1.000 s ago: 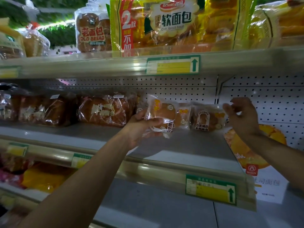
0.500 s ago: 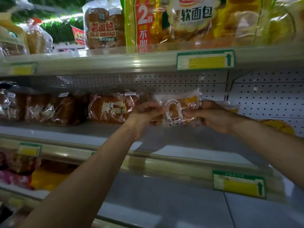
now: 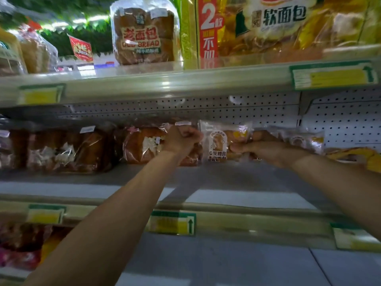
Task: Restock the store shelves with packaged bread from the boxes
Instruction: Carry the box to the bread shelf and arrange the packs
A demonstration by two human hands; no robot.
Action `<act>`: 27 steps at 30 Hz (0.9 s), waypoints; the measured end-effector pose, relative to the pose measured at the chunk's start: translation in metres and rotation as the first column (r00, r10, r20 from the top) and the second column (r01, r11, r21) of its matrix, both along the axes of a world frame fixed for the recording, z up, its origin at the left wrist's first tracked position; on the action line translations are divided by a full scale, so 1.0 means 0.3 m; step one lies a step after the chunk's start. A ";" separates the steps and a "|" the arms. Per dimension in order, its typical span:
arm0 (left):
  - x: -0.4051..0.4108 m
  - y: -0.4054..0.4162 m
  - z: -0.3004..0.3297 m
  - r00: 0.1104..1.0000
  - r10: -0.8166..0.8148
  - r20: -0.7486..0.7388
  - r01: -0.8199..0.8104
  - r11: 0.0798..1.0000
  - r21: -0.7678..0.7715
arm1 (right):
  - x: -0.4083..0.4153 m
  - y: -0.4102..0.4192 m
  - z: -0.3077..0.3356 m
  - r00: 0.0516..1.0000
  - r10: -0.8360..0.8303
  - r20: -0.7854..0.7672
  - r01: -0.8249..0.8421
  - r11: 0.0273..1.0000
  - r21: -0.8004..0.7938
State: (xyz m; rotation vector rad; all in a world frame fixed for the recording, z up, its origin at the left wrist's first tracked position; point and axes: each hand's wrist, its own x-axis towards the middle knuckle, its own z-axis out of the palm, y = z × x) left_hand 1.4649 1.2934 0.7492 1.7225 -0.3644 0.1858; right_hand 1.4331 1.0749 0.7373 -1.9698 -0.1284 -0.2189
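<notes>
A small clear bread packet (image 3: 221, 141) with a white label stands upright at the back of the middle shelf (image 3: 226, 180). My left hand (image 3: 183, 139) has its fingers curled at the packet's left edge and holds it there. From the right, my right hand (image 3: 266, 149) pinches the packet's lower right side, thumb on the front. A second small bread packet (image 3: 303, 139) stands just right of my right hand, against the pegboard back wall.
Dark brown bagged loaves (image 3: 68, 149) fill the middle shelf's left part, one loaf (image 3: 144, 145) right beside my left hand. The upper shelf carries an Old Bread bag (image 3: 144, 36) and big yellow soft-bread packs (image 3: 268, 23). A yellow package (image 3: 354, 155) lies at the far right.
Both hands have pushed the small packet deeper and set it upright at the shelf's back. The view has moved closer and shifted left.
</notes>
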 end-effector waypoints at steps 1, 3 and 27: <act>0.006 0.006 -0.011 0.999 -0.025 -0.044 0.025 1.000 -0.011 | 0.008 0.010 -0.013 1.000 -0.029 -0.012 0.029 1.000 -0.006; 0.017 0.013 -0.031 0.989 -0.088 -0.123 0.085 0.996 -0.030 | 0.028 0.024 -0.039 0.995 -0.093 -0.025 0.092 0.995 -0.040; 0.022 0.028 -0.091 0.940 -0.193 -0.283 0.203 0.979 0.006 | 0.074 0.057 -0.083 0.934 -0.347 0.088 0.357 0.883 -0.305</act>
